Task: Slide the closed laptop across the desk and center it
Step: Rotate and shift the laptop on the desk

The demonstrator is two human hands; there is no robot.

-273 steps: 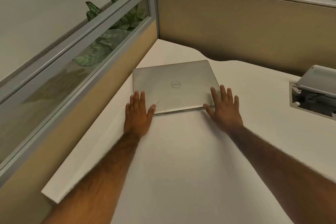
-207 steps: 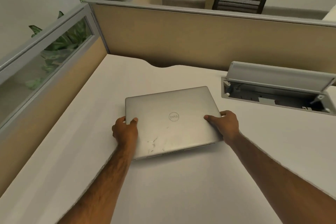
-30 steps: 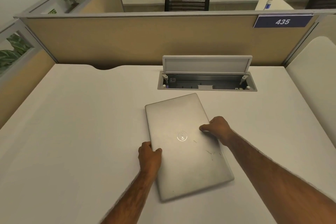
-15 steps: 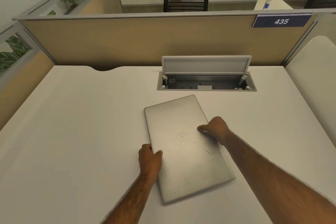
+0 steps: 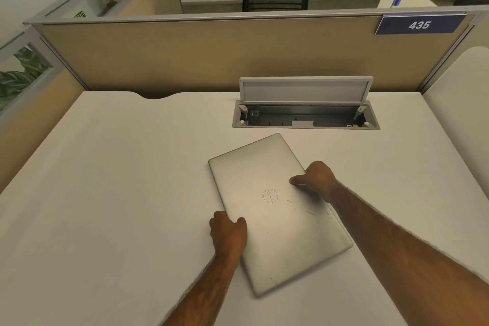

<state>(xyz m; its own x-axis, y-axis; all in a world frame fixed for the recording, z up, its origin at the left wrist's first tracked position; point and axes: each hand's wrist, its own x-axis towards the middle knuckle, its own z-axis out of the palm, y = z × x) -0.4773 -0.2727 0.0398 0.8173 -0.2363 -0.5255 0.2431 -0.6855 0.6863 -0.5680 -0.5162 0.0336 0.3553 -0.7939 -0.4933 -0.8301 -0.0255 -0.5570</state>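
- Left hand (image 5: pixel 229 235): fingers (image 5: pixel 219 217) are curled around the left long edge of the laptop (image 5: pixel 277 214), thumb lying on the lid. The grip is clamped on that edge.
- Right hand (image 5: pixel 316 176): thumb is pressed flat on the lid, the remaining fingers (image 5: pixel 321 167) are wrapped over the right long edge. The grip is clamped on the laptop.
- Both forearms enter from the lower edge of the view; the right forearm crosses above the lower right part of the tabletop (image 5: pixel 119 193).
- Laptop: closed, silver, lying flat on the tabletop, round logo (image 5: pixel 270 196) facing up. Its long axis runs away from the person, skewed so that the far end points left and the near end points right.
- Laptop position: roughly mid-width on the tabletop, near end towards the person, far corner close to the cable box (image 5: pixel 305 119) but apart from it.
- Cable box: recessed in the tabletop, its lid (image 5: pixel 305 90) raised upright.
- Partition (image 5: pixel 198 55): beige, standing along the far edge of the tabletop, with a blue "435" sign (image 5: pixel 420 24) at its upper right.
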